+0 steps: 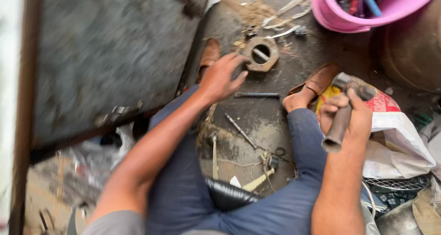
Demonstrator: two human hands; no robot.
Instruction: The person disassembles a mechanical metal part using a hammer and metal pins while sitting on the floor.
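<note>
While right hand (pixel 344 118) fingers clamp hammer (pixel 347 106) | left hand (pixel 220 76) fingers apart near hexagonal nut (pixel 262 53)

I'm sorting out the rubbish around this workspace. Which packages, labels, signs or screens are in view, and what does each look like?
Printed bag: on the floor behind the right hand, crumpled, red and yellow.
White bag: just below it, crumpled, plain white with a brown patch.
No signs or screens show.
</note>
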